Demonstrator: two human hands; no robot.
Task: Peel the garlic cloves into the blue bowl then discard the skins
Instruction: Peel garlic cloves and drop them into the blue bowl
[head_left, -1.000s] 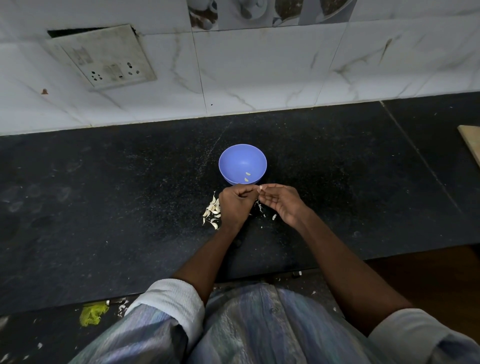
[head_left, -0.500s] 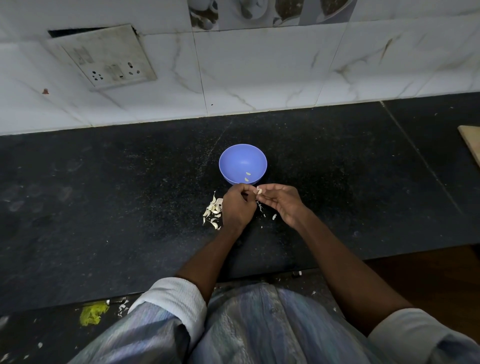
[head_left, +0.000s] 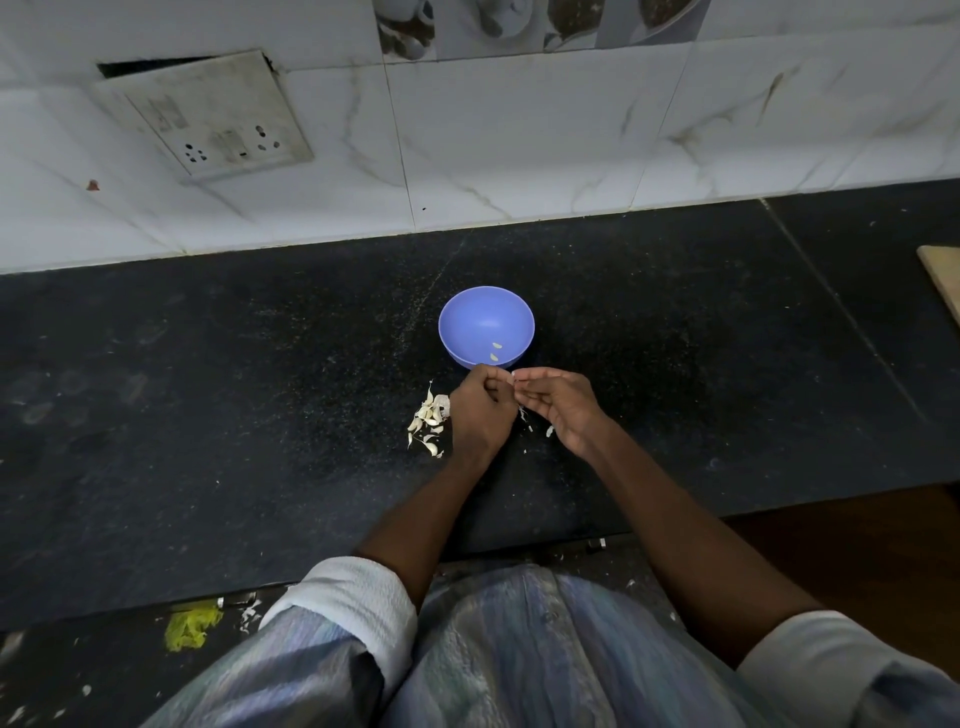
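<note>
Two hands work close together just in front of the blue bowl (head_left: 486, 326): the left hand (head_left: 480, 410) is curled and the right hand (head_left: 556, 402) pinches toward it, both seemingly on one small garlic clove (head_left: 513, 375), mostly hidden between the fingertips. Beside the left hand, a pile of skins (head_left: 428, 418) lies on the dark surface (head_left: 208, 415), perhaps with unpeeled cloves among them; I cannot tell. Farther, two peeled cloves (head_left: 495, 351) rest inside the bowl. Peeling looks early, and discarding is not yet done.

Socket plate (head_left: 208, 111), yellow scrap (head_left: 191, 626) (perhaps cloth)
</note>
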